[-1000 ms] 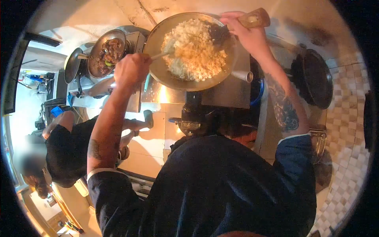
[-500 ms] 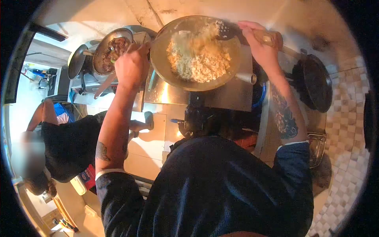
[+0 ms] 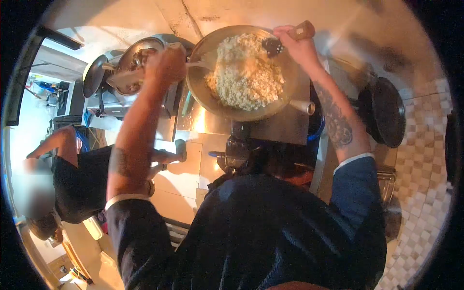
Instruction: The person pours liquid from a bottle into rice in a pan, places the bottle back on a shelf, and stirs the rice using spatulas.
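A large round wok [image 3: 199, 89] holds a heap of rice [image 3: 249, 77], part pale and part orange-tinted. My left hand [image 3: 166, 66], blurred by motion, is closed round a long-handled spatula [image 3: 195, 64]; its flat metal end reaches over the wok's left rim. On the wok's right side, my right hand [image 3: 298, 47] grips a slotted turner [image 3: 273, 47] by its wooden handle. Grains of rice cling to the turner's dark, perforated head, which is over the rice near the upper right rim.
A smaller pan [image 3: 128, 60] of dark meat pieces stands left of the wok, partly behind my left hand. The wok's hollow handle [image 3: 303, 107] juts toward the lower right. A black pan [image 3: 388, 113] stands at the right. Another person [image 3: 82, 183] is at the left.
The slotted turner and my right hand have moved left, with the turner's handle raised. My left hand has shifted slightly, tilting the spatula flatter. The rice heap is spread higher up the wok.
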